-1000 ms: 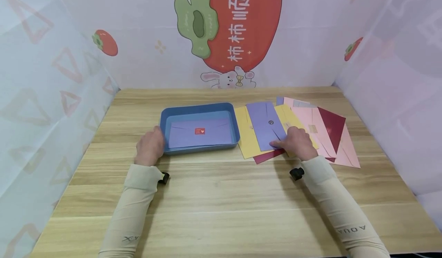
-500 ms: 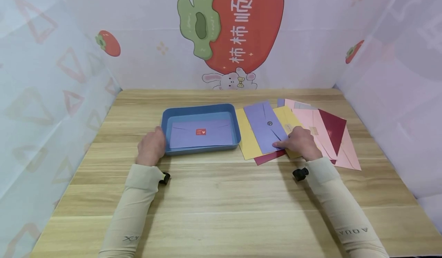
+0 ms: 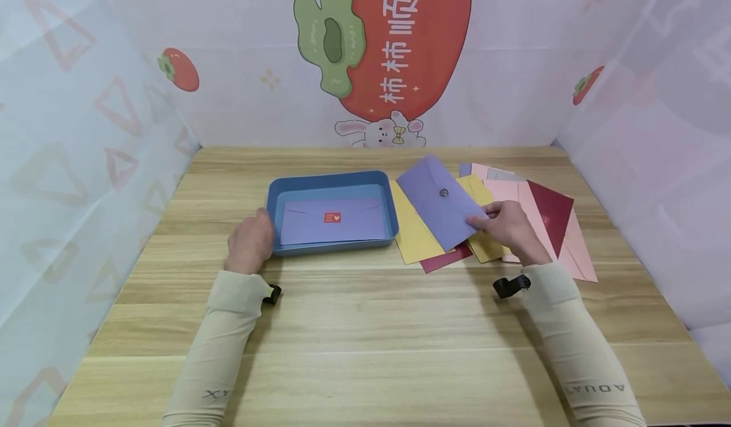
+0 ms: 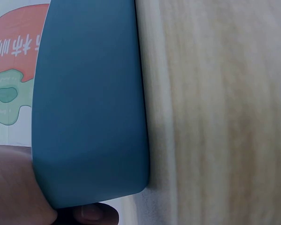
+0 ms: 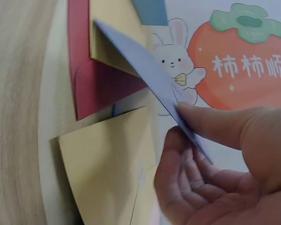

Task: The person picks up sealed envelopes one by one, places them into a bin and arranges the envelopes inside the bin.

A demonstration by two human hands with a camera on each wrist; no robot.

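Note:
My right hand (image 3: 505,223) pinches a purple envelope (image 3: 436,202) with a dark round seal by its near right corner, thumb on top and fingers beneath. In the right wrist view the envelope (image 5: 140,65) is tilted, raised above the yellow envelopes (image 5: 107,164). At the left, my left hand (image 3: 250,242) grips the left end of a blue tray (image 3: 331,248). The tray's outer wall (image 4: 89,103) fills much of the left wrist view, with the hand partly hidden at its end. Inside the tray lies another purple envelope (image 3: 302,227) with a red heart sticker.
Right of the tray, a yellow envelope (image 3: 414,240) overlaps a dark red one (image 3: 447,260). Further right, pink envelopes (image 3: 577,256) and a dark red envelope (image 3: 551,211) lie in an overlapping pile. A printed cloth backdrop (image 3: 240,97) stands behind the wooden table (image 3: 354,344).
My right hand has lifted the purple envelope's near corner and shifted it right, turning the envelope and uncovering more yellow beneath. The left hand and tray stay in place.

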